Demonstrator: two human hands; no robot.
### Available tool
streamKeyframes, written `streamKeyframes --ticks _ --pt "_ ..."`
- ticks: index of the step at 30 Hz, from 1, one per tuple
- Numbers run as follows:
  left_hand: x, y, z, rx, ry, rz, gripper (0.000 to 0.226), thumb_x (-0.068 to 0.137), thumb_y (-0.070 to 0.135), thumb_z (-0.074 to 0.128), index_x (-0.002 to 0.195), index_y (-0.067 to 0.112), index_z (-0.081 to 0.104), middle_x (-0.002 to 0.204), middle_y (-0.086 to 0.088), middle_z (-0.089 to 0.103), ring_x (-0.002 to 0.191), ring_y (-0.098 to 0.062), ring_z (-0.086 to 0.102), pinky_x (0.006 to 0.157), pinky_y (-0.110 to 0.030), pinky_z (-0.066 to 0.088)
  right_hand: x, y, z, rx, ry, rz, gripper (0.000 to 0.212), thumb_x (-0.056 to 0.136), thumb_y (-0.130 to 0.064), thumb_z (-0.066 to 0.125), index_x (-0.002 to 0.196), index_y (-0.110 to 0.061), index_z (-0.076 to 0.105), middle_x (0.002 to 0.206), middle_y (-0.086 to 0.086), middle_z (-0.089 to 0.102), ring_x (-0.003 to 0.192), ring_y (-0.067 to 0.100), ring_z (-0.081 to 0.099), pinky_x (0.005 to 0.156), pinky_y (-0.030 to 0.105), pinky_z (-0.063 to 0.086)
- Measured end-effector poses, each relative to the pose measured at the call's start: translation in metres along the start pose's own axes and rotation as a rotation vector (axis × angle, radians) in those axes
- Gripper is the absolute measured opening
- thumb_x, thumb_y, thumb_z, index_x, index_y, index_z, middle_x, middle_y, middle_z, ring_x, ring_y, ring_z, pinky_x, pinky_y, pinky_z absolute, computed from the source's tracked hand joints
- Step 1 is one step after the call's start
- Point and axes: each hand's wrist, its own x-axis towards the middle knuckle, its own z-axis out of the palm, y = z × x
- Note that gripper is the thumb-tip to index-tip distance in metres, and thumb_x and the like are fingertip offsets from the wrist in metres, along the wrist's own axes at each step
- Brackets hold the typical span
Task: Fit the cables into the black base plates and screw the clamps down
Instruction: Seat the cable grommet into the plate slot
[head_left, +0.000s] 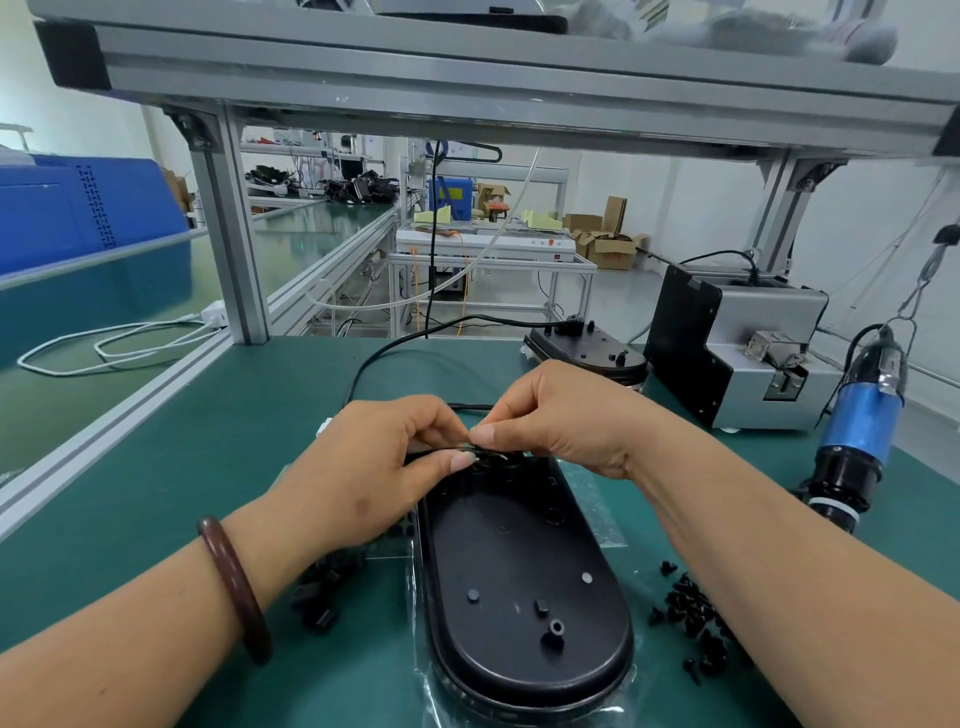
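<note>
I have only one view, wide-angle head camera, above and behind the grip of left hand (363, 467) and right hand (561, 421) on the cable (444, 447), facing forward and down, close to it

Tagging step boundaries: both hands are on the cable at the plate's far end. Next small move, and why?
Probably press the cable down into the base plate at its far end. The left hand and right hand pinch it just above there, seemingly unseated, while the clamps, screws and screwdriver sit untouched.
</note>
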Motion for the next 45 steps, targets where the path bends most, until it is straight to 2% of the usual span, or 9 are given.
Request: streamKeyframes --ticks 3,9,12,17,23,28,33,41,45 --pt "0.0 0.001 -0.001 0.013 -0.016 -0.001 0.019 0.082 0.033 0.07 0.094 0.039 0.056 0.082 0.026 0.069 0.077 0.005 0.064 0.081 -0.032 0.053 -0.001 0.006 -0.001 0.195 -0.029 0.021 0.009 0.082 -0.009 0.074 0.076 -0.016 0.074 0.063 -0.004 0.064 0.055 0.005 0.049 0.051 0.014 0.037" --pt "0.003 0.001 0.0 -0.045 -0.037 -0.052 0.013 0.082 0.029 0.071 0.091 0.037 0.066 0.078 0.02 0.07 0.072 0.003 0.064 0.078 -0.027 0.053 -0.001 0.009 0.001 0.158 -0.039 -0.003 0.01 0.081 -0.006 0.073 0.073 -0.013 0.073 0.072 0.008 0.063 0.073 0.022 0.049 0.073 0.035 0.038" --pt "0.004 0.0 0.001 -0.048 -0.042 -0.061 0.012 0.082 0.028 0.071 0.089 0.037 0.069 0.075 0.02 0.069 0.067 0.003 0.061 0.07 -0.02 0.049 -0.001 0.009 0.002 0.155 -0.043 -0.026 0.009 0.08 -0.004 0.074 0.074 -0.012 0.072 0.077 0.011 0.065 0.073 0.017 0.054 0.075 0.03 0.042" --pt "0.003 -0.001 0.0 -0.002 -0.056 -0.04 0.013 0.084 0.03 0.069 0.09 0.041 0.068 0.076 0.023 0.068 0.069 0.001 0.061 0.069 -0.019 0.05 -0.003 0.007 0.001 0.041 -0.045 -0.035 0.012 0.079 -0.012 0.076 0.071 -0.019 0.073 0.064 -0.006 0.066 0.059 0.0 0.053 0.061 0.012 0.042" --pt "0.003 -0.002 0.0 -0.015 -0.046 -0.01 0.018 0.085 0.025 0.068 0.094 0.041 0.072 0.085 0.033 0.067 0.081 0.013 0.061 0.071 -0.001 0.041 -0.013 0.006 -0.044 0.068 0.123 0.02 0.008 0.08 -0.011 0.075 0.073 -0.013 0.072 0.064 -0.002 0.068 0.057 0.004 0.059 0.056 0.017 0.049" --pt "0.003 -0.004 0.001 -0.021 -0.038 0.009 0.019 0.084 0.025 0.069 0.091 0.043 0.071 0.087 0.035 0.066 0.085 0.014 0.061 0.073 -0.001 0.042 -0.03 0.016 -0.063 -0.304 -0.203 0.235 0.009 0.083 -0.009 0.073 0.074 -0.01 0.071 0.066 0.004 0.071 0.059 0.011 0.065 0.057 0.018 0.051" --pt "0.002 -0.004 0.0 0.003 -0.039 0.04 0.02 0.084 0.028 0.068 0.089 0.048 0.069 0.089 0.039 0.064 0.087 0.015 0.059 0.073 0.001 0.04 -0.036 0.021 -0.061 -0.461 -0.371 0.349 0.009 0.084 -0.012 0.072 0.076 -0.012 0.067 0.07 0.005 0.068 0.06 0.012 0.063 0.06 0.02 0.052" --pt "0.003 -0.002 0.0 0.035 -0.047 0.023 0.022 0.085 0.03 0.067 0.088 0.052 0.067 0.081 0.041 0.062 0.077 0.016 0.057 0.066 -0.002 0.039 -0.065 0.039 -0.064 -0.415 -0.394 0.384 0.011 0.082 -0.019 0.076 0.079 -0.012 0.068 0.067 -0.003 0.067 0.059 0.005 0.063 0.059 0.017 0.05" --pt "0.003 -0.001 0.0 0.047 -0.047 0.001 0.02 0.085 0.034 0.066 0.088 0.054 0.066 0.073 0.04 0.06 0.067 0.016 0.053 0.066 -0.018 0.04 -0.07 0.047 -0.058 -0.433 -0.376 0.37 0.013 0.08 -0.023 0.077 0.08 -0.014 0.069 0.067 -0.003 0.068 0.059 0.005 0.064 0.058 0.017 0.048"
